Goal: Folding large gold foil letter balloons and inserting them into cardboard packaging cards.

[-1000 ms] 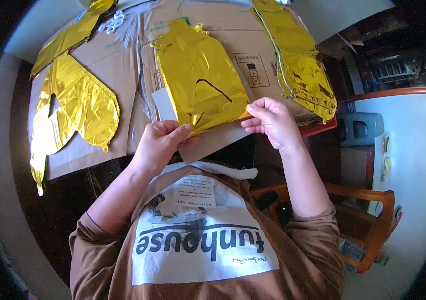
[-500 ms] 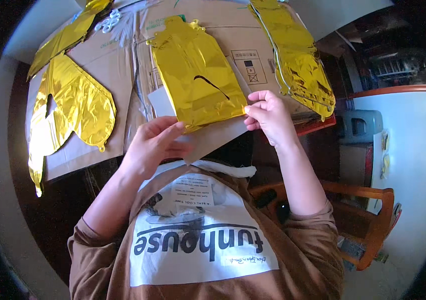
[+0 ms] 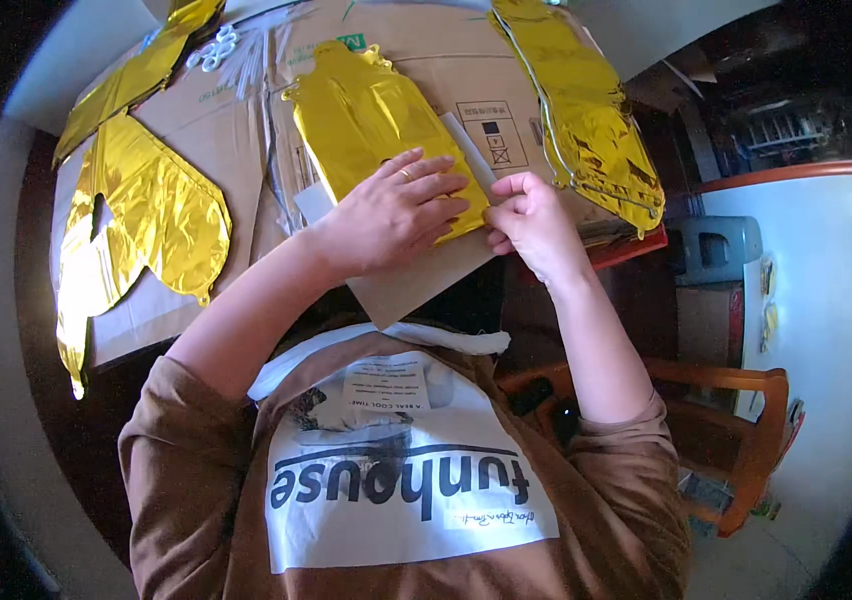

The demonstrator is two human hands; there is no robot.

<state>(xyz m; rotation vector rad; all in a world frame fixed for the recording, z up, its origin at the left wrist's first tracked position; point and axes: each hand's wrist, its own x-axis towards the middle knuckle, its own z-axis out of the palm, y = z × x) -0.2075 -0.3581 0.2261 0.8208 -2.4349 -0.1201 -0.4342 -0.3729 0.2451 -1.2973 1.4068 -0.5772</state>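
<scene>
A flat gold foil balloon (image 3: pixel 361 115), folded into a long panel with small tabs at its far end, lies in front of me. My left hand (image 3: pixel 396 212) rests on its near part with the fingers stretched out, covering most of the dark line on the foil. At the near right corner, my right hand (image 3: pixel 531 228) pinches the foil's edge between thumb and fingers. Beneath the balloon is a loose piece of cardboard (image 3: pixel 401 292), its near corner sticking out toward me.
Flattened cardboard (image 3: pixel 231 205) covers the table. More gold foil balloons lie around: a curved one (image 3: pixel 186 225) at left, a long folded one (image 3: pixel 586 110) at right. White rings (image 3: pixel 214 48) and clear strips sit at the far left. A wooden chair (image 3: pixel 756 450) stands at lower right.
My left hand has moved from the balloon's near left corner up and right, onto the foil, fingers now spread flat. My right hand keeps its pinch at the right corner.
</scene>
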